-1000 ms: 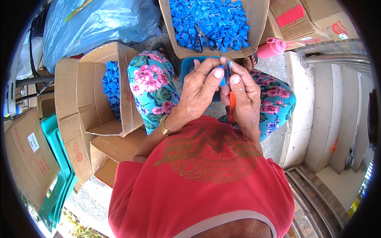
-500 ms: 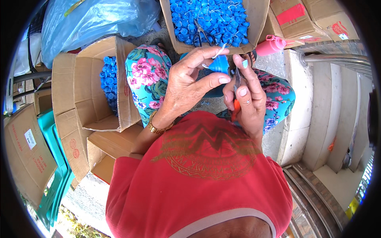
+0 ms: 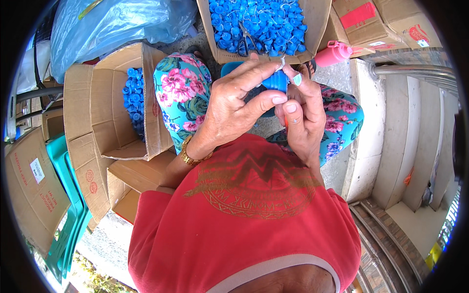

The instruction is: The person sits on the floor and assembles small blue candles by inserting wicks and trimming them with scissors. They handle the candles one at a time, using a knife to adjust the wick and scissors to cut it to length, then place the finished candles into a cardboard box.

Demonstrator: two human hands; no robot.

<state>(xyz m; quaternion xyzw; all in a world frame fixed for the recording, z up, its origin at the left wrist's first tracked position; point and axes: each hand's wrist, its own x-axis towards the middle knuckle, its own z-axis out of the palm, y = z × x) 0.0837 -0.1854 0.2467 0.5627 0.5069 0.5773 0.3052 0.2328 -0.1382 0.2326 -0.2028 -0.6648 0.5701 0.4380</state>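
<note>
My left hand (image 3: 229,105) is closed on a blue bell-shaped plastic piece (image 3: 276,82), thumb and fingers around its rim. A white string (image 3: 282,63) shows at its top, by my fingertips. Against the piece's right side, my right hand (image 3: 305,117) has its fingers curled, with the index fingertip near the string. A bit of an orange handle (image 3: 286,123) shows in its palm; the rest of that tool is hidden. Both hands are above my lap, between my knees.
Ahead stands a cardboard box (image 3: 317,24) full of blue pieces, with dark-handled scissors (image 3: 243,45) on top. Another box (image 3: 110,105) at left holds more. A pink bottle (image 3: 333,53) is by the far box. Steps (image 3: 391,141) rise at right; a blue plastic bag (image 3: 122,29) lies far left.
My hands have come together around the blue piece, which has tilted and moved slightly right. The tool's dark metal tip, visible before between my right fingers, is now hidden.
</note>
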